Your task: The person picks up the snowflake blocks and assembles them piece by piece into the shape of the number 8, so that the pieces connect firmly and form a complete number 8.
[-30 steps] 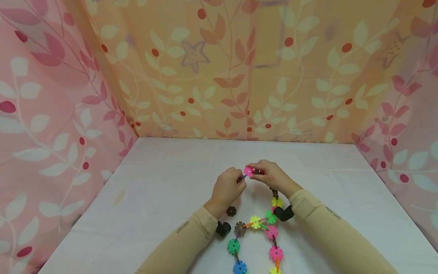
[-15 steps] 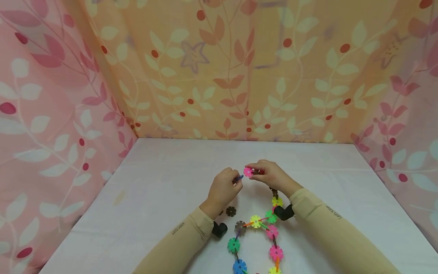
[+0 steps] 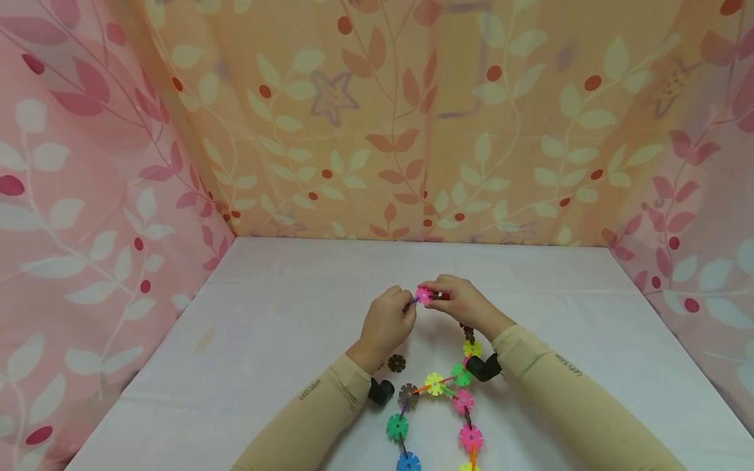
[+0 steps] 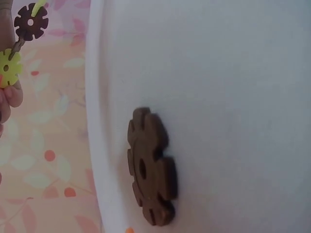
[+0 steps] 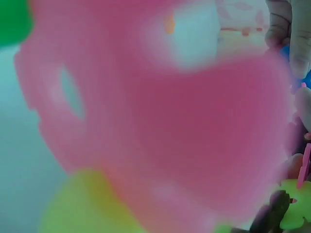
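My left hand [image 3: 385,324] pinches a blue notched snowflake disc [image 3: 414,301], seen edge-on and mostly covered by the fingers. Its edge meets a pink snowflake disc [image 3: 423,296]; whether the slots are engaged cannot be made out. That pink disc is pinched by my right hand [image 3: 462,302], with dark and red pieces partly hidden at the fingers. From below the right hand a chain runs down through a yellow disc [image 3: 472,348] and a green disc [image 3: 462,374]. In the right wrist view a blurred pink disc [image 5: 209,131] covers much of the scene.
A loose brown disc [image 3: 397,364] lies beside the left wrist, large in the left wrist view. Joined discs form a loop toward the near edge, including a yellow disc [image 3: 434,384] and a dark green disc [image 3: 397,427]. Patterned cloth walls [image 3: 377,131] border the white table [image 3: 283,294].
My left hand drew the blue disc slightly away from the pink disc, then brought it back against it. The right hand stays nearly in place, still holding the pink disc.
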Motion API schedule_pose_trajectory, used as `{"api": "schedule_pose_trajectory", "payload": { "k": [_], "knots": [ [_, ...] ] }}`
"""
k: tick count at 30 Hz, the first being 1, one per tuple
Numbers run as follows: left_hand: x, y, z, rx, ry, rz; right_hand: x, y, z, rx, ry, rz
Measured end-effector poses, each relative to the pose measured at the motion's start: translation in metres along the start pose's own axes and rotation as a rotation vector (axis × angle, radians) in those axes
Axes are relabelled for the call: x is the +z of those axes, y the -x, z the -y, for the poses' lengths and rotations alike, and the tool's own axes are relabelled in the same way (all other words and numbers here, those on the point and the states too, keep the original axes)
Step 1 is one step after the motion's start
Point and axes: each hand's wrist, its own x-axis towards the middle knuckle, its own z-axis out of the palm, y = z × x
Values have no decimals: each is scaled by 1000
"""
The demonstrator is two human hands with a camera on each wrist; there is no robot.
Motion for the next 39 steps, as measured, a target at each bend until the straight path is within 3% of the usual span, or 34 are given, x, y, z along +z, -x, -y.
{"api": "schedule_pose_trajectory", "payload": {
  "k": [8,11,15,20,23,27,32,34,39],
  "knots": [
    [0,-1,0,52,-58,6,-2,-1,2,-18,-22,27],
    [-1,-1,-2,24,-51,35,-4,-1,1,-10,10,50],
    [-6,-2,-3,-135,-2,185,-7,-2,-2,35,47,76],
    [-16,-2,-8,-422,87,514,-11,-2,-12,85,54,105],
    [-15,-1,-8,-501,148,609,-13,0,-19,91,20,138],
    [-4,-7,-7,-585,325,591,-12,2,-20,84,-37,198],
    [11,-16,-3,-773,707,583,-12,5,-16,65,-100,242],
    [16,-17,-2,-818,820,578,-15,7,-18,80,-149,255],
    [19,-19,-3,-842,883,574,-19,14,-29,183,-277,247]
  ]
}}
